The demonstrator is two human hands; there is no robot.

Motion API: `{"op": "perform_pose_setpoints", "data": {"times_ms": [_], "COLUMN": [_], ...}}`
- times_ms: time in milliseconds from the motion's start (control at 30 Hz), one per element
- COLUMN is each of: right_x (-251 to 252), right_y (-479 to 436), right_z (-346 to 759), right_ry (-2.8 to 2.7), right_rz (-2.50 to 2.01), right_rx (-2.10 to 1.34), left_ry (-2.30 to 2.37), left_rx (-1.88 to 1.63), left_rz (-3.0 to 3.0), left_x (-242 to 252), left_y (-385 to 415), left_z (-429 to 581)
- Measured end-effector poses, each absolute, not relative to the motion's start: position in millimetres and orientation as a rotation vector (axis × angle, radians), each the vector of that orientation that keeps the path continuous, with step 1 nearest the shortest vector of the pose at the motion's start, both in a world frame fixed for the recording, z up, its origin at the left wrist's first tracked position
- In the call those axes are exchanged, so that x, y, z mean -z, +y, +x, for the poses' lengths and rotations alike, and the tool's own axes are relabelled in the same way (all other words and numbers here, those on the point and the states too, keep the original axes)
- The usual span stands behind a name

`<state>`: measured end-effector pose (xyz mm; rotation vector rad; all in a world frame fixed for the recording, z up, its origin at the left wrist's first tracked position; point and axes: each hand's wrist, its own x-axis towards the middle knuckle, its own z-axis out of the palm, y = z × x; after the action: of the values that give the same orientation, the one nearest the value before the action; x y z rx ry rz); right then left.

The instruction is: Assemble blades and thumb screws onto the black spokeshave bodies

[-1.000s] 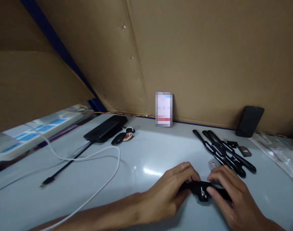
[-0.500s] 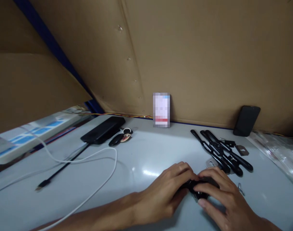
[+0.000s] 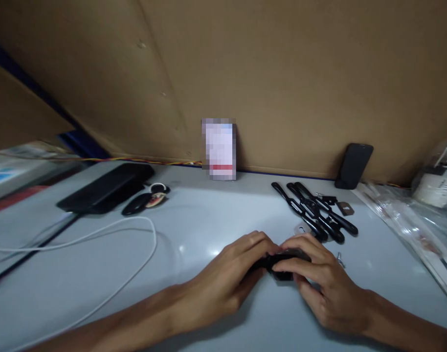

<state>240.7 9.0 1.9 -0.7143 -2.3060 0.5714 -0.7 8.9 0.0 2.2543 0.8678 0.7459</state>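
Between my hands is a black spokeshave (image 3: 283,275), held low over the table and partly covered by fingers. My left hand (image 3: 234,269) is closed around its left handle. On the other side my right hand (image 3: 324,278) curls its thumb and fingers over the middle and right part; a small plate under these fingers is too blurred to make out. Just beyond lie several more black spokeshaves (image 3: 311,209) in a pile. Around them are a slotted blade (image 3: 346,209), a second blade (image 3: 301,228) and a small black clamp piece (image 3: 329,200). A thumbscrew (image 3: 341,260) rests by my right hand.
A lit phone (image 3: 221,151) and a dark phone (image 3: 353,166) lean against the cardboard wall (image 3: 275,73). Leftward are a black power bank (image 3: 108,188), keys (image 3: 145,201) and a white cable (image 3: 135,274). Plastic bags (image 3: 410,225) lie along the right.
The camera view has shifted, so the scene sits further left and higher. My right thumb has moved under the spokeshave's near side, while both hands keep hold.
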Motion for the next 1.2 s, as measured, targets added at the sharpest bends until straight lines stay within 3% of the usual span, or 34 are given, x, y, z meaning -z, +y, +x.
{"op": "perform_pose_setpoints", "data": {"times_ms": [667,1200], "right_x": [-0.1,-3.8], "right_y": [7.0,7.9], "right_z": [240.7,241.1], "right_ry": [-2.359,-2.002], "right_rz": [-0.87,-0.952], "right_rx": [-0.49,-0.492], "left_ry": [0.866,0.865], "left_rx": [-0.809,-0.766], "left_rz": [2.283,2.3], "left_x": [4.3,5.0], "left_y": [10.6,10.9], "left_z": [-3.1,-3.7]}}
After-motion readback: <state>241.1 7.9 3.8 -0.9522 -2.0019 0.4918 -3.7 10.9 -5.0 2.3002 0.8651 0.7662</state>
